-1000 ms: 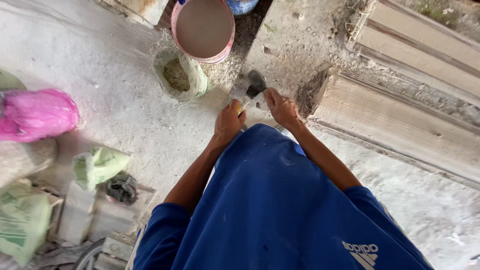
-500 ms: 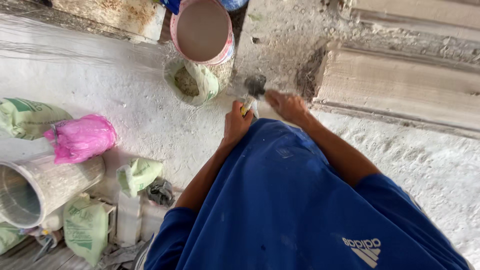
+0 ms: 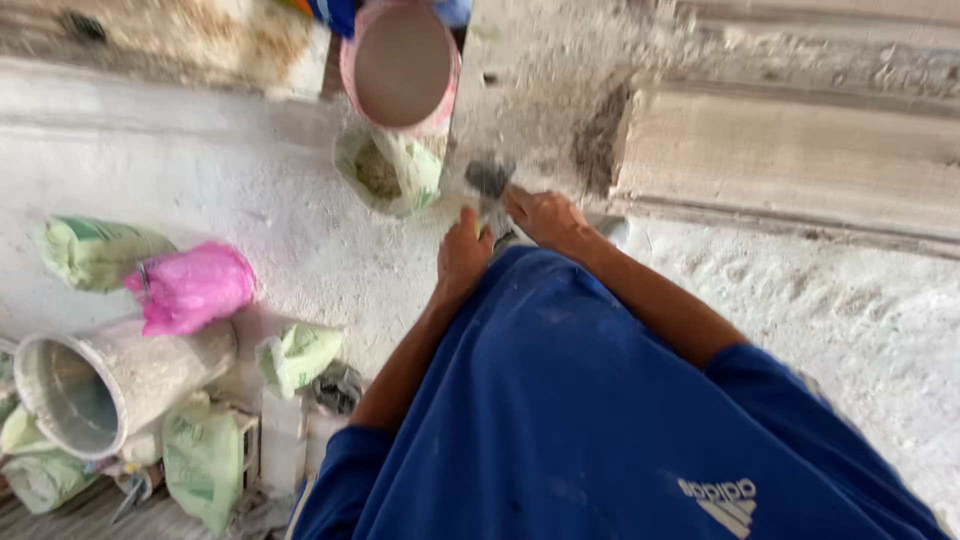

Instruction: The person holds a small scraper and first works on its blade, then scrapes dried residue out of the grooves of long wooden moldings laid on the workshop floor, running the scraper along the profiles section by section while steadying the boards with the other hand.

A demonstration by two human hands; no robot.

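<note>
Hammer [image 3: 490, 185]: dark head, blurred, positioned against the rough concrete surface [image 3: 530, 100] just above both hands. The handle runs down between the hands and is largely hidden by them.

Left hand [image 3: 463, 255]: closed in a fist around the lower part of the handle, knuckles up. Right hand [image 3: 545, 215]: lies just beside the hammer head, fingers toward it; whether it grips the handle or rests on the concrete cannot be told from the blur. The two hands are close together, nearly touching.

Surroundings: a pink bucket [image 3: 400, 65] stands directly beyond the hammer, with an open green sack [image 3: 390, 170] of greyish material touching its near side. To the left on the dusty floor lie a pink bag [image 3: 190, 288], a green bag [image 3: 95, 252] beside it, and a white bucket [image 3: 115, 385] tipped on its side, mouth toward the lower left. Further small green bags [image 3: 300, 352] sit near that bucket. A pale moulded concrete ledge [image 3: 790, 160] extends to the right.
</note>
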